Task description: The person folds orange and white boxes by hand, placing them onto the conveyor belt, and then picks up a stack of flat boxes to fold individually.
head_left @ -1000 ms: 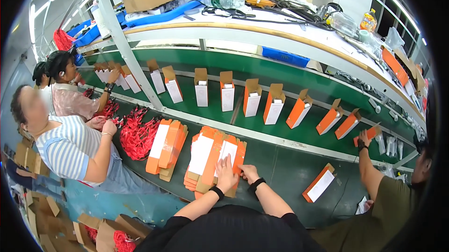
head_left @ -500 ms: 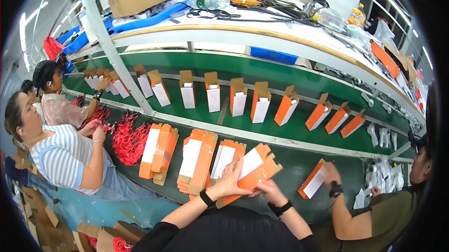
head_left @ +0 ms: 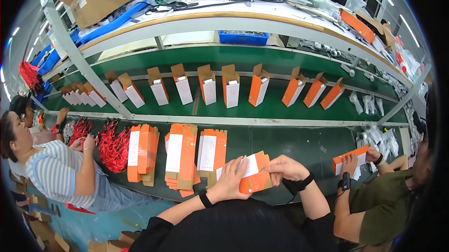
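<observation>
An orange and white folding carton (head_left: 256,183) is held close to my body, above the near edge of the green work surface. My left hand (head_left: 229,180) grips its left side, thumb beneath and fingers over the white panel. At the carton's right end, the fingers of my right hand (head_left: 289,169) pinch the cardboard flaps. The carton looks partly flattened; its far end is hidden from me. Just left of my hands lie flat stacks of similar cartons: a near stack (head_left: 213,151), a middle stack (head_left: 188,151) and a far-left stack (head_left: 142,151).
Upright open cartons (head_left: 232,94) stand in a row on the green belt behind a metal rail (head_left: 262,122). At right a co-worker holds a carton (head_left: 350,159) beside bagged white parts (head_left: 381,140). Red cords (head_left: 114,147) lie left, near a person in stripes. A shelf (head_left: 196,24) spans above.
My view has shifted. My right hand has moved up to the carton's right end flaps. The co-worker at right has lifted a carton off the surface and now holds it in both hands.
</observation>
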A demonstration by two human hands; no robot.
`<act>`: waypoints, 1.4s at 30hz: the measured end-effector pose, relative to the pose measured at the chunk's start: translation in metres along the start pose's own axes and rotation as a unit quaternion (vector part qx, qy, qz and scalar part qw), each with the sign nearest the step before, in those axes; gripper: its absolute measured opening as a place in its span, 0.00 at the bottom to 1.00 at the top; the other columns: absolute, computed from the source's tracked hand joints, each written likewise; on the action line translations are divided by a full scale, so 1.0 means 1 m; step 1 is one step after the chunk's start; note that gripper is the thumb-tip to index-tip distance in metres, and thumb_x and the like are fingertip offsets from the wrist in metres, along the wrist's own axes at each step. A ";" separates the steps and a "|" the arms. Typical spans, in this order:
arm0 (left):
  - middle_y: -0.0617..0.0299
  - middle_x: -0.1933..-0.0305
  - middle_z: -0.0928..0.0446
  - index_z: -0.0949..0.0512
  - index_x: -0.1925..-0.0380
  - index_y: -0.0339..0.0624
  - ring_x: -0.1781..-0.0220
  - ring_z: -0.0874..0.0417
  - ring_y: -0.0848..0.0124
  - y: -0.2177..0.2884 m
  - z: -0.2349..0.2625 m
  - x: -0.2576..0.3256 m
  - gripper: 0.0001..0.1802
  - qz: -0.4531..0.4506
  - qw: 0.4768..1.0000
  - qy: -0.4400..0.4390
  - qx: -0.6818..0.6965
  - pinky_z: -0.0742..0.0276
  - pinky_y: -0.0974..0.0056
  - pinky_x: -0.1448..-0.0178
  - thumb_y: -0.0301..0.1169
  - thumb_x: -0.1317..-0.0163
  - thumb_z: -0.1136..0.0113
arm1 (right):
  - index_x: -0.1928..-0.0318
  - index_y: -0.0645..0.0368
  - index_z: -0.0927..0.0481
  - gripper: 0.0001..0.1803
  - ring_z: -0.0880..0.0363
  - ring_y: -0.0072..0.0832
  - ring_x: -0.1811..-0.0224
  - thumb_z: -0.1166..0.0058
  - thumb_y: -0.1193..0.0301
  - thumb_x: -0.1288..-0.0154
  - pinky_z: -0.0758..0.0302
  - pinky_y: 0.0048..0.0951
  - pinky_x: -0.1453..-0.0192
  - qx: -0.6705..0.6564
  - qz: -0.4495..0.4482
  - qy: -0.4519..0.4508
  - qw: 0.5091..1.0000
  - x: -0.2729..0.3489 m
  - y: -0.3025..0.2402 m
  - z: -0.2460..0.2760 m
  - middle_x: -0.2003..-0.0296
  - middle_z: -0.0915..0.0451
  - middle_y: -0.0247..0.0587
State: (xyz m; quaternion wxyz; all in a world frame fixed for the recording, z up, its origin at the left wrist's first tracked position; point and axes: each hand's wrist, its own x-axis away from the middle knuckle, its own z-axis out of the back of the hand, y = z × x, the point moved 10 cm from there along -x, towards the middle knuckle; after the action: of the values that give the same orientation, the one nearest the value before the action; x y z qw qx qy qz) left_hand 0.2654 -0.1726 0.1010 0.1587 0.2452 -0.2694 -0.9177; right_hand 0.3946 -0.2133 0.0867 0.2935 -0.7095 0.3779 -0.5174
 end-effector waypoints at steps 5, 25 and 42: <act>0.42 0.36 0.45 0.48 0.32 0.36 0.35 0.43 0.42 0.007 0.007 -0.007 0.65 -0.008 0.998 0.022 0.058 0.45 0.41 0.34 0.44 0.72 0.24 | 0.65 0.71 0.20 0.10 0.24 0.22 0.86 0.47 0.73 0.37 0.30 0.19 0.84 -0.101 -0.023 -0.012 0.995 -0.003 0.028 0.009 0.81 0.22 0.39; 0.45 0.41 0.37 0.52 0.31 0.42 0.37 0.36 0.48 0.024 -0.056 -0.012 0.60 -0.032 0.984 -0.140 0.101 0.44 0.38 0.32 0.40 0.63 0.25 | 0.63 0.69 0.20 0.11 0.22 0.23 0.86 0.46 0.71 0.39 0.35 0.18 0.86 0.157 -0.059 0.097 0.981 0.023 0.080 0.054 0.80 0.20 0.40; 0.53 0.37 0.42 0.61 0.29 0.50 0.35 0.37 0.66 -0.013 -0.105 -0.029 0.61 0.116 0.834 -0.241 0.483 0.39 0.61 0.34 0.26 0.56 0.26 | 0.53 0.62 0.25 0.12 0.18 0.30 0.72 0.48 0.74 0.38 0.24 0.31 0.69 0.261 0.249 0.372 0.856 0.056 -0.001 0.037 0.66 0.17 0.46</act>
State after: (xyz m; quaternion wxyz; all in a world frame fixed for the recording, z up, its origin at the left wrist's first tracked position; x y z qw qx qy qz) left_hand 0.3431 -0.1934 0.0270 0.0560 0.0287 -0.7343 -0.6759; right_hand 0.4397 -0.2589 0.1051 0.4242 -0.2443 0.4739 -0.7319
